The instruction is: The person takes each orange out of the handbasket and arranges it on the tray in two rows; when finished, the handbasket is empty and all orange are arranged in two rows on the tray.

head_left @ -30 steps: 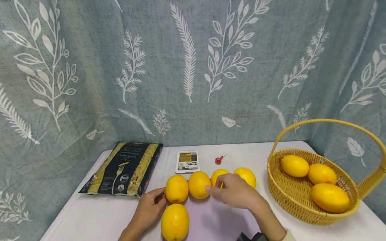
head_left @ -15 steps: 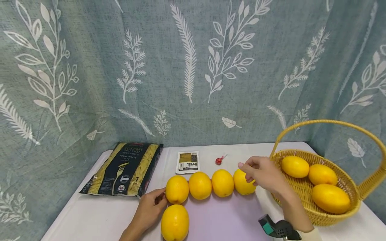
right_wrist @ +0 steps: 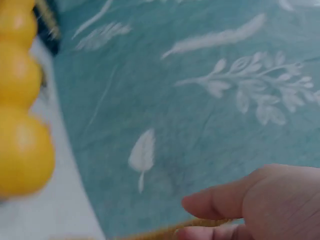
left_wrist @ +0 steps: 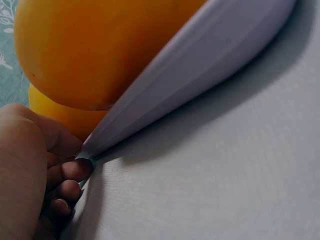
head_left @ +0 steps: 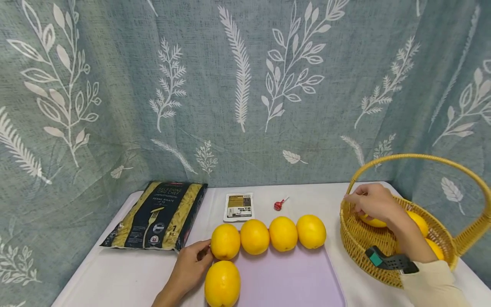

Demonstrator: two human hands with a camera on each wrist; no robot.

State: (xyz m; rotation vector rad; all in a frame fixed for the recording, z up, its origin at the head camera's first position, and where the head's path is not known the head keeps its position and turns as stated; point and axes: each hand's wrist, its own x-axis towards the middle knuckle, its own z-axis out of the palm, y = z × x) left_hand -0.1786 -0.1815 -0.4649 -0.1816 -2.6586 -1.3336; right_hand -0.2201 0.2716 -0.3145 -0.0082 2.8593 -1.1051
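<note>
A lilac tray (head_left: 289,277) lies on the table with several yellow oval fruits (head_left: 283,233) in a row along its far edge and another fruit (head_left: 222,283) at its left side. My left hand (head_left: 192,264) pinches the tray's left rim, thumb above and fingers below; the left wrist view shows this rim (left_wrist: 200,75) close up. Over the wicker basket (head_left: 354,249), just inside its left side, my right hand (head_left: 374,202) hovers with loosely bent fingers and nothing in them. Yellow fruits (head_left: 419,222) in the basket are partly covered by my right arm.
A black pasta bag (head_left: 163,215) lies at the left back. A small flat packet (head_left: 238,207) and a red lollipop (head_left: 278,205) sit behind the tray. The basket's tall handle (head_left: 412,157) arches above the right arm. A patterned curtain (head_left: 207,85) hangs behind the table.
My right hand has left the far row of fruits and moved right to above the basket. The rightmost fruit in that row has shifted slightly. My left hand stays at the tray.
</note>
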